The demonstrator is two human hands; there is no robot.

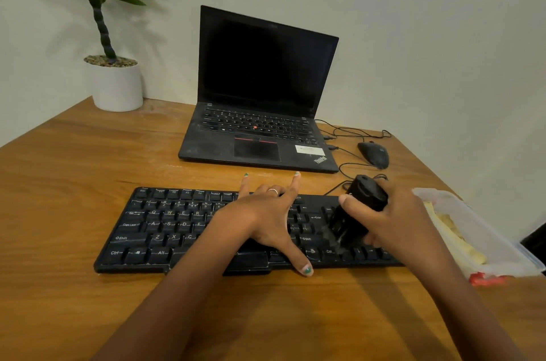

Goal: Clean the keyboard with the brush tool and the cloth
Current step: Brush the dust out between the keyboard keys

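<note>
Near the table's [88,159] front edge, the left hand [263,219] lies spread flat on the keyboard [165,227] while the right hand [393,219] grips the brush tool [359,213], bristles on the right-end keys.

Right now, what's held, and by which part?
The right hand grips the black brush tool round its body, bristles on the keyboard. The left hand lies flat on the keys, holding nothing.

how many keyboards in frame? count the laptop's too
2. The black desktop keyboard lies near the front of the table, under both hands. The laptop's built-in keyboard is behind it. None seem hidden.
</note>
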